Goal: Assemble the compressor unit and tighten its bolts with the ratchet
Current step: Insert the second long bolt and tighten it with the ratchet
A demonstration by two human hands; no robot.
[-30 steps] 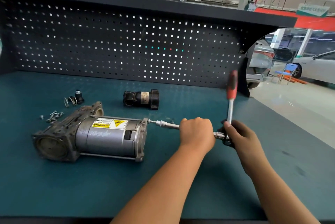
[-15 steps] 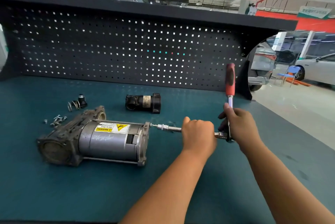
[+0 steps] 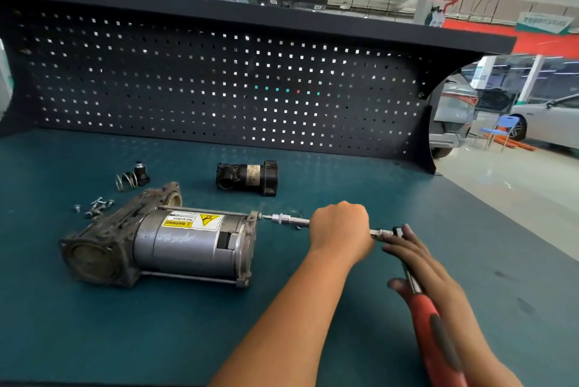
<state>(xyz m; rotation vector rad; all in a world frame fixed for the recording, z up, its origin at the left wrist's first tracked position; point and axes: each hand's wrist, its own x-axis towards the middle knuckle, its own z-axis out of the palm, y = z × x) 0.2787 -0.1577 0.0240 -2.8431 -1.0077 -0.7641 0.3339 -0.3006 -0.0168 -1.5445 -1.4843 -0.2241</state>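
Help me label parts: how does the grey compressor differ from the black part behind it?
The compressor is larger, grey metal, with a yellow warning label; the black part is smaller with a pale label. The ratchet extension meets the compressor's end; the black part lies untouched. Both lie on their sides on the bench.

place: car workshop | evidence: pegboard [image 3: 219,82] workbench [image 3: 94,339], parked cars [image 3: 551,123], ceiling pipes
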